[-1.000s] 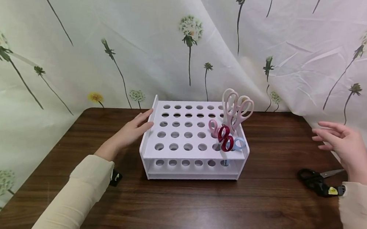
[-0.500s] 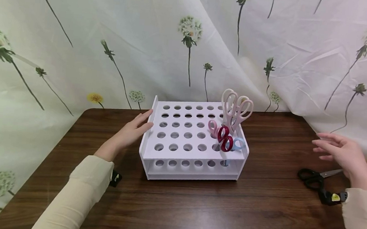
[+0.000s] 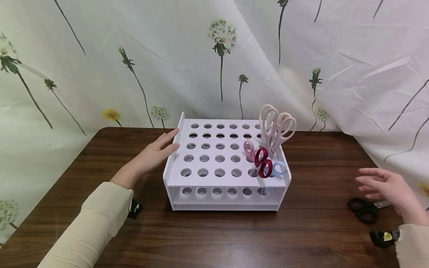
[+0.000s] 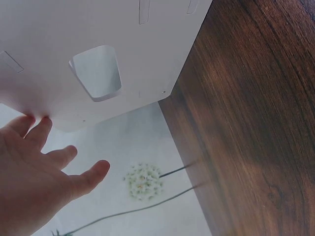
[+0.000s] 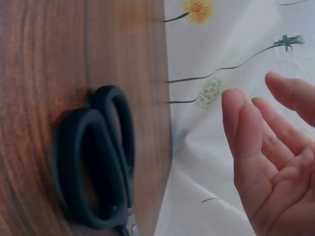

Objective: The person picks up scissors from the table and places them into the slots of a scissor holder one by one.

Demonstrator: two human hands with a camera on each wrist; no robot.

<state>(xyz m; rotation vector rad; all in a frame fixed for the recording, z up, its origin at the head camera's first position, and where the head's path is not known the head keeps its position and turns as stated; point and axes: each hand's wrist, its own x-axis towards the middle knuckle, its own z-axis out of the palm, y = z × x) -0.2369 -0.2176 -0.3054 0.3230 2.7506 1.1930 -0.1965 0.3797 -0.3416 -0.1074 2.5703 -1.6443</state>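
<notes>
My left hand [image 3: 153, 155] rests its fingertips against the left side panel of a white rack [image 3: 209, 185] with rows of round holes. In the left wrist view, fingertips touch the edge of that panel [image 4: 54, 59], which has a cut-out. Over the table's right side hovers my right hand [image 3: 385, 189], fingers loosely bent and holding nothing. Below it lie black-handled scissors [image 3: 364, 209], their blades partly hidden by the hand; the right wrist view shows their black handles [image 5: 88, 167] up close, apart from the fingers.
At the rack's right end stand white-handled scissors [image 3: 275, 129], pink-handled scissors [image 3: 249, 149], red-handled scissors [image 3: 263, 162] and blue-handled scissors [image 3: 279, 168]. Behind the brown wooden table [image 3: 203, 249] hangs a dandelion-print cloth [image 3: 160, 51].
My right hand has come down and slightly left, over the blades of the black-handled scissors. My left hand and the rack have stayed put.
</notes>
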